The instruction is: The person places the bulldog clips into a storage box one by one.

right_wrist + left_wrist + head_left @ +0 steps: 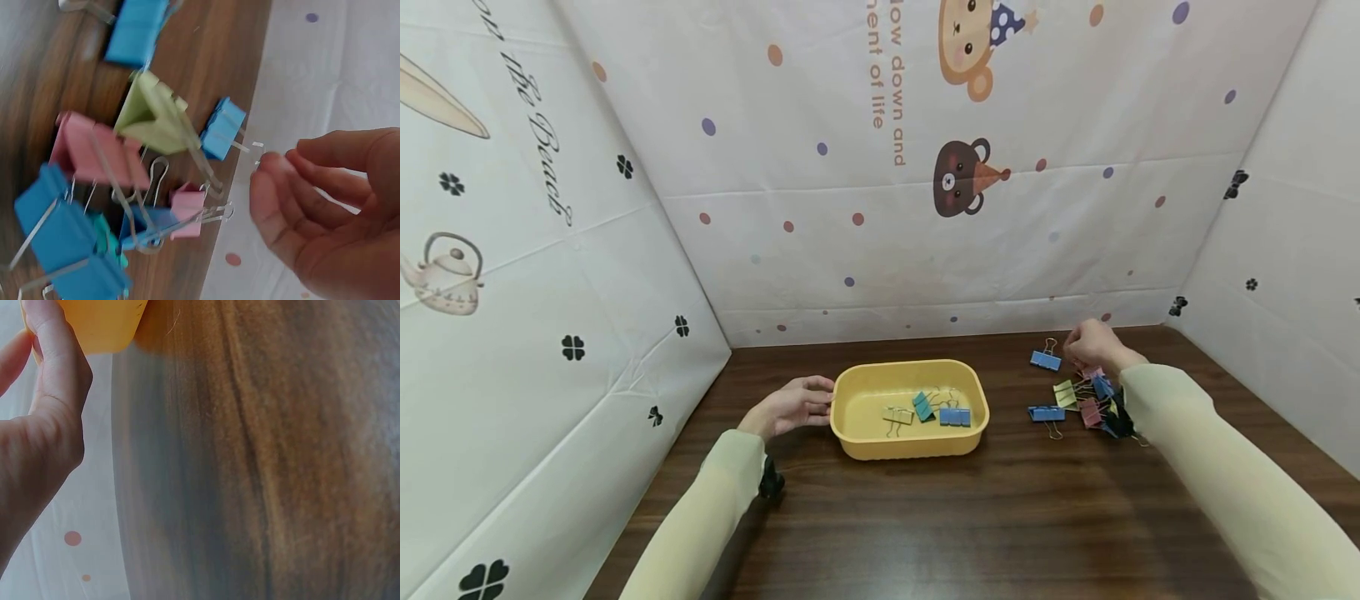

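Observation:
A yellow tray (pixel 857 446) sits mid-table and holds three binder clips: yellow (pixel 897 415), teal (pixel 922 407) and blue (pixel 955 416). My left hand (pixel 815 400) rests against the tray's left rim, fingers fairly straight. In the left wrist view the left hand (pixel 37 356) has its thumb on the tray (pixel 103 325). My right hand (pixel 1077 348) hovers over a loose pile of clips (pixel 1086 400) at the right. In the right wrist view the right hand (pixel 281 159) has loosely curled fingertips at the wire handle of a small blue clip (pixel 223 128), with no grip visible.
Patterned white sheets (pixel 880 208) wall the dark wooden table (pixel 925 517) at the back, left and right. A blue clip (pixel 1045 360) lies apart at the far side of the pile, another blue one (pixel 1047 412) on its near left. Pink (pixel 94 150) and green (pixel 153 115) clips are tangled together.

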`<state>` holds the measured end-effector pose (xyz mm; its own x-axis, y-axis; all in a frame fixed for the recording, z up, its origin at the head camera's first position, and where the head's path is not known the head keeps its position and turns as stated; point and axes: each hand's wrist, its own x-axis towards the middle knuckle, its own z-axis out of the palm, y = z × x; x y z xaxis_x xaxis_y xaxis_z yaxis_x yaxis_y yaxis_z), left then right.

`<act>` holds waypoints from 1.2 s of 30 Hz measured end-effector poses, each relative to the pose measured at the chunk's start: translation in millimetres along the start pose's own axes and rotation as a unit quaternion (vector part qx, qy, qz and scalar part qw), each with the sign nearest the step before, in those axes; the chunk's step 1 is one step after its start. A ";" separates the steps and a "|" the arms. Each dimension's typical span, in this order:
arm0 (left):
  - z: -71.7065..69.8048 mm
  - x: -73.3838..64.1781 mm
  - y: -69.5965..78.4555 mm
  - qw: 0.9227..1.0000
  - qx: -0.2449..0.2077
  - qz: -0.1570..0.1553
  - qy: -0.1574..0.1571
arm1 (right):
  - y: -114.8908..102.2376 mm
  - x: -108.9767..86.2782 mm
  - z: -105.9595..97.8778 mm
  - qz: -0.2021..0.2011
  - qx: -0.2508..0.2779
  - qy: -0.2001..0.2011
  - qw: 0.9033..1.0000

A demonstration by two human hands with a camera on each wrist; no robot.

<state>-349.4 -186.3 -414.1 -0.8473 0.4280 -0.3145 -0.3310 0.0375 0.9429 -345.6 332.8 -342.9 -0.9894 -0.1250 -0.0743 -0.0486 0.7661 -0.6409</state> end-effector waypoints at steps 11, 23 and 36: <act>0.0 -0.3 -0.4 1.000 0.000 0.001 0.002 | 8.6 -1.5 0.0 0.086 -0.114 -0.060 0.988; -0.5 -0.2 -1.1 1.000 -0.002 0.001 -0.004 | 3.8 0.0 8.3 0.068 -0.113 -0.065 0.989; 0.1 -0.8 -0.5 1.000 0.003 0.003 0.005 | 7.7 1.3 13.2 0.048 -0.067 -0.047 0.995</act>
<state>-348.5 -186.5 -414.4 -0.8533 0.4188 -0.3107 -0.3242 0.0407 0.9451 -345.4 330.2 -358.1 -0.9734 -0.1016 -0.2054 0.0206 0.8541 -0.5198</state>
